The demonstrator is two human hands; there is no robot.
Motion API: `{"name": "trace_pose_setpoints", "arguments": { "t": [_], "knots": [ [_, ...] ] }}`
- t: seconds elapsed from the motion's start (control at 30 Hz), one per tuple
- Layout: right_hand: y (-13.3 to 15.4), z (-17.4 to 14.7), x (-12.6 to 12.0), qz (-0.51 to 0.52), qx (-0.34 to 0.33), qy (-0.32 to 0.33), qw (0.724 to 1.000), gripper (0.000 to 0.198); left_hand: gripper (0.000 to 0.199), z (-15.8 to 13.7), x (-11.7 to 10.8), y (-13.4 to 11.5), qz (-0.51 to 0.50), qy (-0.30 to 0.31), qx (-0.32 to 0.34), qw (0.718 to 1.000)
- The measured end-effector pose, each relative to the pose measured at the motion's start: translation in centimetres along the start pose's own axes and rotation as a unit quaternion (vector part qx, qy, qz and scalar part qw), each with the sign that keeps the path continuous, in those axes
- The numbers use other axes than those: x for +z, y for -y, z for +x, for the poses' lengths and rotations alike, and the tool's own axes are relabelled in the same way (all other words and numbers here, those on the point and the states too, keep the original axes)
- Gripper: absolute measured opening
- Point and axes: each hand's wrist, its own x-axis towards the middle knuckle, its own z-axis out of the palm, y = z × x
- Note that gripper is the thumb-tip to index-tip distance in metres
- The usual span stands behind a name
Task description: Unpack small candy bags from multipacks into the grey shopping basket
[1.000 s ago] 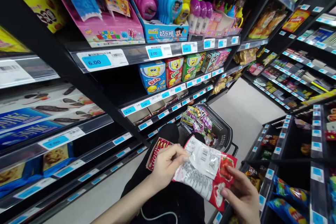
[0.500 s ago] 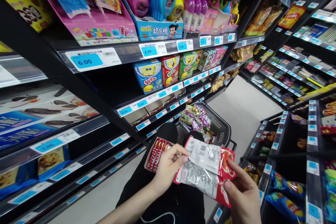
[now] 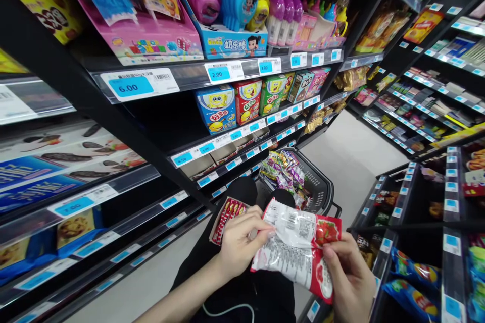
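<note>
Covering corner of box (image 3: 227, 214) on lap (image 3: 257, 287), left hand (image 3: 242, 242) pinched left edge of packet (image 3: 293, 250). Right hand (image 3: 346, 270) pinched its red end, some fingers hidden. Packet tilted above lap, fine print blurred. Left forearm (image 3: 189, 287) slanted, cut off at bottom.

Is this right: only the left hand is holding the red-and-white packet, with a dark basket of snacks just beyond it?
Not quite: the head view shows the right hand gripping the red-and-white packet too, opposite the left hand. The dark basket of snacks is indeed just beyond.
</note>
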Motion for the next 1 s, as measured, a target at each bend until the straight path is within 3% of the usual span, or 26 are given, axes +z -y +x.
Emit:
{"name": "trace_pose_setpoints", "arguments": {
  "t": [0.07, 0.17, 0.43, 0.53, 0.63, 0.7, 0.83, 0.9, 1.0],
  "knots": [
    [0.1, -0.3, 0.3, -0.010, 0.003, -0.010, 1.000, 0.014, 0.017, 0.1, 0.1, -0.1, 0.006, -0.001, 0.020, 1.000],
    [0.4, -0.4, 0.5, -0.010, 0.001, -0.026, 1.000, 0.016, 0.020, 0.0, 0.2, -0.1, -0.002, 0.004, -0.007, 1.000],
    [0.8, 0.4, -0.5, -0.002, 0.018, -0.006, 1.000, 0.020, 0.022, -0.1, 0.6, -0.5, -0.048, 0.043, -0.246, 0.967],
    [0.5, 0.5, -1.1, -0.003, 0.094, 0.046, 0.994, 0.022, 0.019, 0.0, 0.6, -0.7, -0.129, 0.033, -0.289, 0.948],
    [0.0, 0.2, -0.6, 0.043, 0.177, 0.076, 0.980, 0.027, 0.025, 0.2, 0.5, -0.8, -0.239, 0.024, -0.317, 0.917],
    [-0.2, -0.5, 0.2, 0.087, 0.197, 0.044, 0.976, 0.028, 0.030, 0.2, 0.6, -0.8, -0.304, 0.011, -0.340, 0.890],
    [-0.3, -2.0, 1.6, 0.093, 0.111, -0.075, 0.987, 0.029, 0.033, -0.3, 1.4, -0.2, -0.369, -0.061, -0.412, 0.831],
    [-0.2, -2.5, 1.3, 0.084, 0.067, -0.075, 0.991, 0.029, 0.039, -1.1, 1.7, 0.5, -0.384, -0.042, -0.450, 0.805],
    [0.0, -2.5, 0.0, 0.069, 0.056, -0.021, 0.996, 0.033, 0.045, -2.3, 1.7, 1.7, -0.407, 0.062, -0.496, 0.765]
  ]
}}
